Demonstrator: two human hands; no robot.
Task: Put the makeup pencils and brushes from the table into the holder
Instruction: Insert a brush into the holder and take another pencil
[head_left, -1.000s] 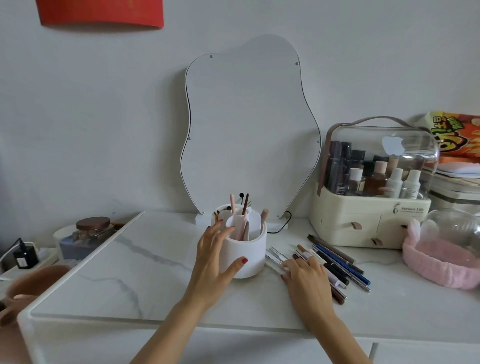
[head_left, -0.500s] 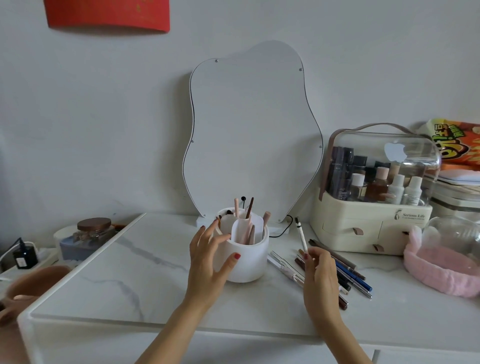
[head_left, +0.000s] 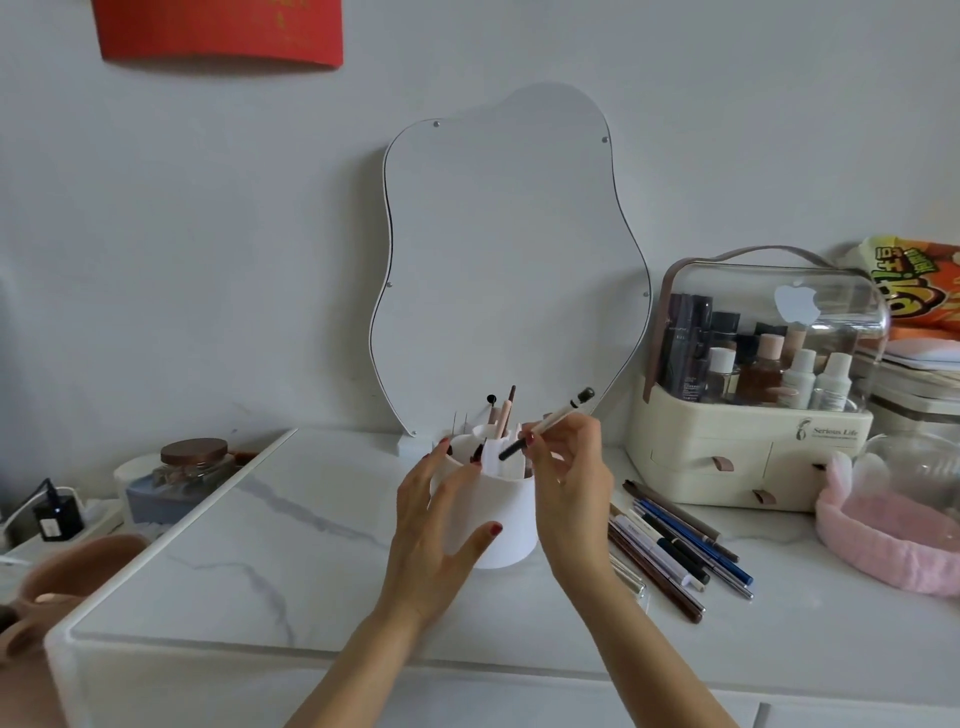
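The right hand (head_left: 571, 483) is up off the surface (head_left: 291, 545) now: a second ago it lay flat on the loose pencils (head_left: 680, 551) beside the holder (head_left: 498, 519), then it lifted one white pencil (head_left: 545, 423) upright, and now it has swung across to the holder's rim. That pencil has gone from standing nearly vertical to a slant, dark tip down over the holder's opening, capped end up and to the right, pinched between thumb and fingertips. The left hand (head_left: 436, 525) has slid further round the holder's near side, thumb now pressed on the front wall, fingers reaching up to the rim.
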